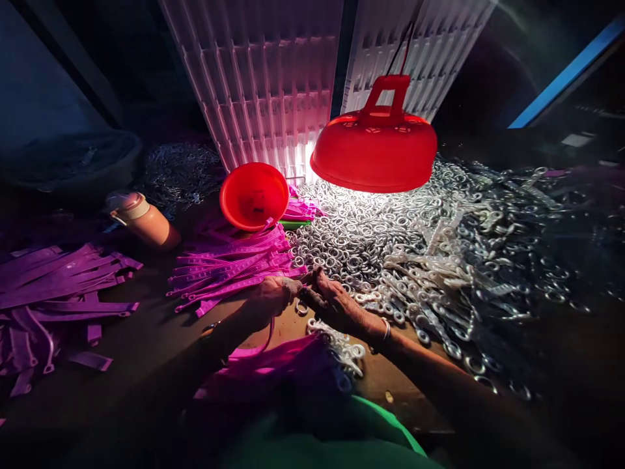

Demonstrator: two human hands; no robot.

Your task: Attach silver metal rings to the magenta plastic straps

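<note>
In the head view, the left hand (276, 294) and the right hand (336, 303) meet over a brown table (288, 324), fingertips touching or nearly so. The left fingers are curled in tightly around a pink strap (271, 331), whose loose length drops below the hand and curves toward the pink straps (276, 365) nearest the person. The right fingers are bent inward (their tips look dark and blurred), and I cannot tell what, if anything, they pinch.

Just beyond the left hand lies a bundle of pink straps (234, 260), with a red bowl (224, 195) tipped toward the camera behind it and a bottle (151, 225) further left. A broad heap of pale rings (361, 234) spreads beyond and beside the right hand, beneath a red lamp (375, 156).
</note>
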